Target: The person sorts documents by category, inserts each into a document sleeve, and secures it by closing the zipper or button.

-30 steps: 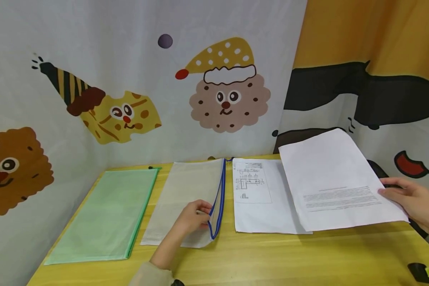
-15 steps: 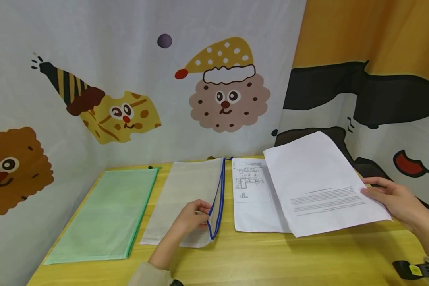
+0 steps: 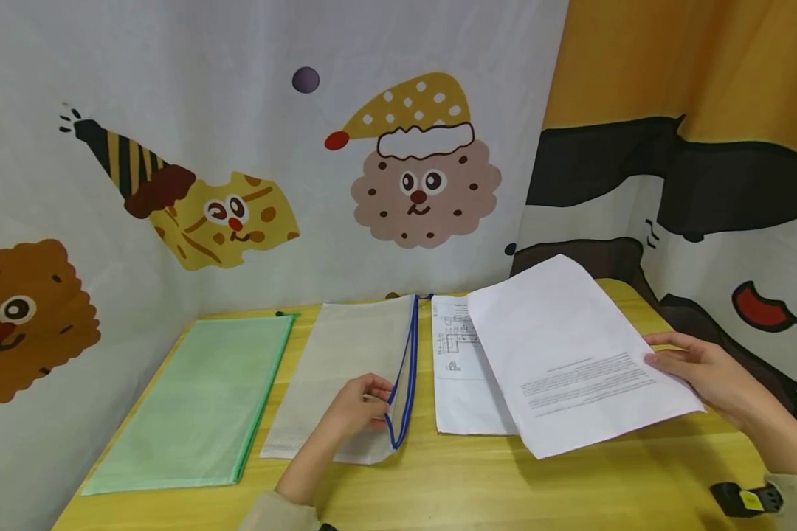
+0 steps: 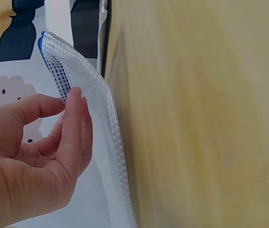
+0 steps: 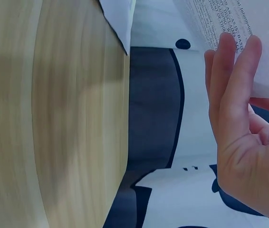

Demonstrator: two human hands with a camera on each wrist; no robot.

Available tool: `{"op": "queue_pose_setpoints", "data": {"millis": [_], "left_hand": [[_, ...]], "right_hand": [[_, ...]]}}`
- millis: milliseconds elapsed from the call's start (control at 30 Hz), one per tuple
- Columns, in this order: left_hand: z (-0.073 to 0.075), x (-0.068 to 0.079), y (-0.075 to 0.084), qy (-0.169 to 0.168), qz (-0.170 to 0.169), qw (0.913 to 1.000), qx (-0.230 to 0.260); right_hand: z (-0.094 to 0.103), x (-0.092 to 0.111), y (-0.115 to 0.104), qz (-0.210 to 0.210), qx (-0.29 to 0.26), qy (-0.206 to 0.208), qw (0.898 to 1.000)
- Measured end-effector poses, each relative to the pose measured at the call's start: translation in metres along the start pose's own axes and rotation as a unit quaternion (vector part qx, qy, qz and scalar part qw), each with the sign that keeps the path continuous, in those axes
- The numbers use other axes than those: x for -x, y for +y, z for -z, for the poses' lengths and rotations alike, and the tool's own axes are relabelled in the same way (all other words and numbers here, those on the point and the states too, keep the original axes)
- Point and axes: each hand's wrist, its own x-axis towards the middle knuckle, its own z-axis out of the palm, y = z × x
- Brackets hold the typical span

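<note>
My left hand [image 3: 359, 404] pinches the upper layer of a whitish mesh zipper pouch [image 3: 348, 346] near its blue-edged mouth, which gapes toward the right. In the left wrist view, thumb and fingers [image 4: 73, 123] grip the mesh edge just below the blue trim. My right hand [image 3: 694, 369] pinches the right edge of a printed white sheet [image 3: 564, 346], held tilted above the table. The right wrist view shows fingers [image 5: 234, 90] spread under the sheet, with printed text [image 5: 220, 19] on it. Beneath its left part lies a paper with a line drawing [image 3: 461, 354], partly covered.
A green zipper pouch [image 3: 192, 398] lies flat at the left of the yellow wood-grain table [image 3: 438, 487]. Behind the table hangs a curtain [image 3: 252, 110] with cartoon prints, which also closes in both sides.
The right hand has carried the printed sheet leftward and slightly down, covering more of the drawing. My left hand keeps its grip on the mesh pouch, nearly still.
</note>
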Motion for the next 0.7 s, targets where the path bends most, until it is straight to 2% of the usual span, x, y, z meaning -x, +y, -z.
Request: {"op": "queue_pose_setpoints", "data": {"millis": [333, 700], "left_hand": [[0.001, -0.001, 0.001, -0.004, 0.001, 1.0, 0.0], [0.002, -0.001, 0.002, -0.01, -0.004, 0.9999, -0.001]], "right_hand": [[-0.017, -0.012, -0.008, 0.01, -0.012, -0.029, 0.999], [-0.036, -0.023, -0.013, 0.007, -0.004, -0.043, 0.999]]}}
